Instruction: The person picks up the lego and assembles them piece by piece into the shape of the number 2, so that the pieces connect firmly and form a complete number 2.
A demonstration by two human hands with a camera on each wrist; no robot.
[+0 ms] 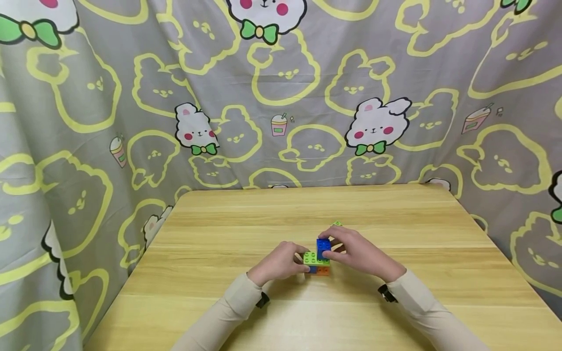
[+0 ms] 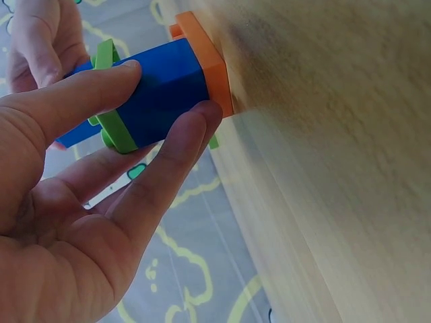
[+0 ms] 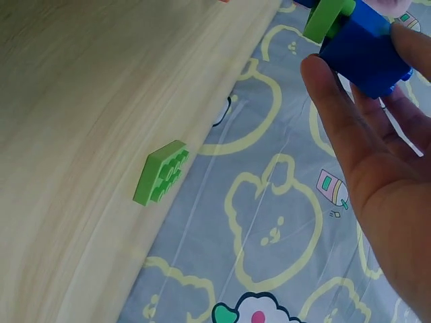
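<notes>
A low stack stands on the table, with an orange block (image 1: 324, 271) and a blue block (image 2: 165, 84) under a flat green plate (image 1: 310, 257). My left hand (image 1: 281, 263) grips the stack from its left side, thumb and fingers on the blue block. An upper blue block (image 1: 323, 246) sits upright at the right part of the green plate, and my right hand (image 1: 357, 251) pinches it between thumb and fingers. In the right wrist view that upper block (image 3: 367, 50) touches the green plate (image 3: 328, 19), near my right hand (image 3: 390, 161).
Behind my right hand a loose green piece (image 1: 337, 224) lies on the wooden table (image 1: 219, 214); the right wrist view shows this piece (image 3: 161, 173) with its studs. A patterned curtain (image 1: 307, 112) hangs behind and beside the table.
</notes>
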